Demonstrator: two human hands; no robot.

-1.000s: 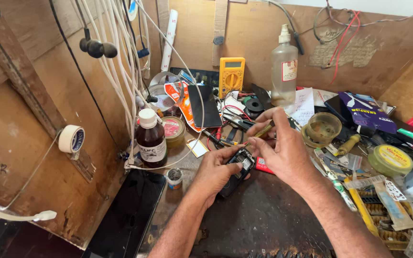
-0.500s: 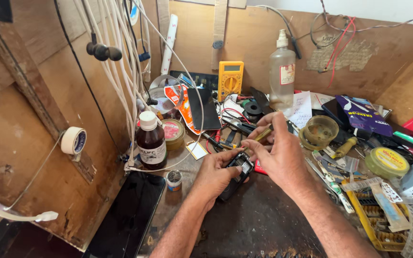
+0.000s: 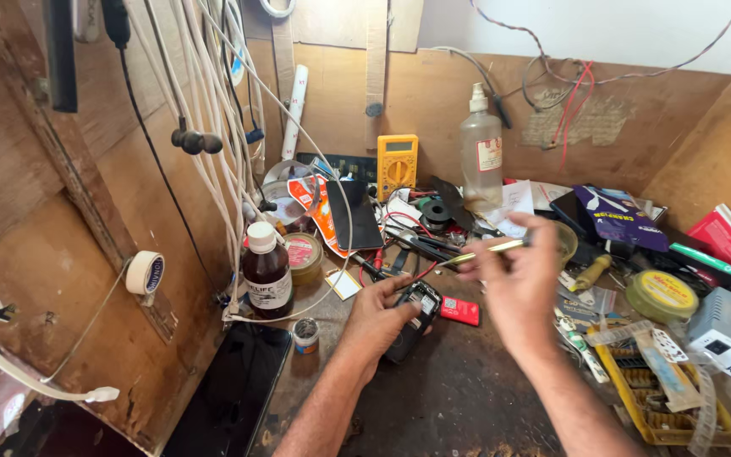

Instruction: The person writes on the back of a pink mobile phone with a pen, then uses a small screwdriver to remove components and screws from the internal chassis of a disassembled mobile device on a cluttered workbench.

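While the left hand (image 3: 382,317) pins a small dark handset (image 3: 412,317) against the dark worktop (image 3: 467,398), its fingers are curled around the device's left edge and thumb side, closed on it rather than spread. The handset sits just below the middle of the view, with its long axis running from about seven o'clock up to one o'clock, the upper end pointing toward the clutter at the back of the bench.

Raised at roughly two o'clock from the handset, the right hand (image 3: 513,283) pinches a slim yellowish tool (image 3: 484,250) (it looks like tweezers or a thin driver, too fine to tell) between thumb and forefinger, the other fingers loosely folded. The tool's long axis lies nearly level, its tip aimed toward nine o'clock and hanging above and slightly beyond the handset's top end, clear of it. So the handset lies down and to the left of the tool tip, at about seven o'clock, and the left hand is the one already on it; the right is near but apart.

A small red flat piece (image 3: 460,311) lies on the worktop just beside the handset at three o'clock. A brown bottle with a white cap (image 3: 266,271) stands at nine o'clock, and a yellow multimeter (image 3: 397,167) leans against the back wall at twelve.
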